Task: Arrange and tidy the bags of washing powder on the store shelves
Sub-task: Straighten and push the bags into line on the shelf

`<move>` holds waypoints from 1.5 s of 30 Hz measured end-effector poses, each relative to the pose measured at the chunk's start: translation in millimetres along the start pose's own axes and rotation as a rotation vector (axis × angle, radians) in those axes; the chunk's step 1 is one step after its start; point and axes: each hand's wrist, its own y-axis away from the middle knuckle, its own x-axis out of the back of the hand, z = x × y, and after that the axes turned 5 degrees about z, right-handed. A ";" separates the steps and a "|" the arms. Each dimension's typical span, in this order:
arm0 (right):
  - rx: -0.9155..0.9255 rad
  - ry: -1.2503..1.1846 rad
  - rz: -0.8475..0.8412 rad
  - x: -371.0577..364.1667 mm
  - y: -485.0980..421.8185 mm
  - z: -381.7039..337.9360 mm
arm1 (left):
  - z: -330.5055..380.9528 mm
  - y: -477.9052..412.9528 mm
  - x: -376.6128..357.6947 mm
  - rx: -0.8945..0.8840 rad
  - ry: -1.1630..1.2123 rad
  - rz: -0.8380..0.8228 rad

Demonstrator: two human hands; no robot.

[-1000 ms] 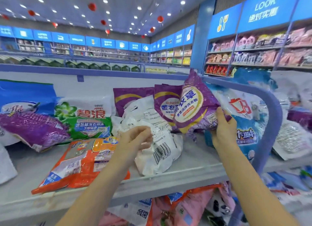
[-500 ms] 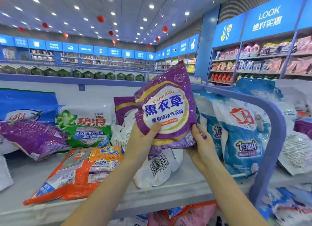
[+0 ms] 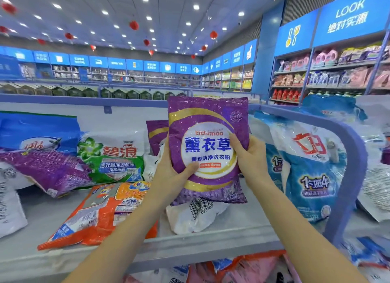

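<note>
I hold a purple lavender washing powder bag (image 3: 207,122) upright above the shelf (image 3: 221,236), front label facing me. My left hand (image 3: 173,175) grips its lower left side with the thumb on the label. My right hand (image 3: 250,156) grips its right edge. Under it lies a white bag (image 3: 190,217) with a barcode. Another purple bag (image 3: 156,134) stands behind. To the left lie an orange bag (image 3: 99,215), a green and white Ariel bag (image 3: 114,156) and a flat purple bag (image 3: 46,170).
Blue and white bags (image 3: 310,175) stand at the right against the curved blue shelf end rail (image 3: 354,162). A blue bag (image 3: 38,130) leans at the far left. More bags fill the lower shelf (image 3: 232,270). Store shelving (image 3: 337,75) lines the far walls.
My right hand lifted the purple bag off the row and brought it to the centre. My left hand let go of the white bag and took hold of the purple one, now held squarer.
</note>
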 end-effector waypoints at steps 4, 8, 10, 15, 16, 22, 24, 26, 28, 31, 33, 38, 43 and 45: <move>-0.029 -0.054 0.070 -5.9 0.6 8.3 | -0.4 -3.1 -0.8 0.069 0.049 0.004; 0.028 0.002 0.062 -5.4 1.0 8.4 | -2.5 -5.4 3.2 0.027 0.048 -0.002; 0.143 0.112 0.055 -3.1 -3.3 6.7 | 3.6 -8.4 3.0 0.038 0.165 0.007; 0.175 0.091 0.016 -1.0 -6.5 7.1 | 21.5 -47.3 8.1 0.329 0.516 0.096; 0.147 0.081 0.016 -1.2 -4.7 5.6 | 24.6 -51.2 6.1 0.355 0.489 0.099; -0.343 -0.213 -0.280 20.6 21.7 35.6 | 27.4 -55.3 -8.8 0.335 0.509 0.274; -0.396 -0.078 -0.409 25.4 35.2 41.6 | 24.5 -57.7 -9.7 0.338 0.543 0.346; -0.360 0.005 -0.378 23.7 42.7 43.2 | 26.7 -59.0 -12.2 0.331 0.560 0.385; -0.208 0.124 -0.279 21.6 44.2 41.9 | 30.3 -62.2 -13.4 0.302 0.536 0.399; -0.015 0.229 -0.155 22.8 43.3 39.3 | 32.2 -69.7 -9.1 0.255 0.495 0.389; 0.033 0.245 -0.139 27.1 40.6 35.4 | 32.9 -72.2 -5.7 0.239 0.486 0.388; -0.148 0.015 -0.353 44.2 32.7 30.4 | 38.4 -65.8 -14.0 0.295 0.536 0.305; -0.136 0.056 -0.161 35.0 31.9 33.6 | 39.6 -64.7 -20.3 0.325 0.599 0.372; -0.089 0.070 -0.101 31.3 35.7 30.8 | 40.2 -64.4 -19.1 0.313 0.602 0.391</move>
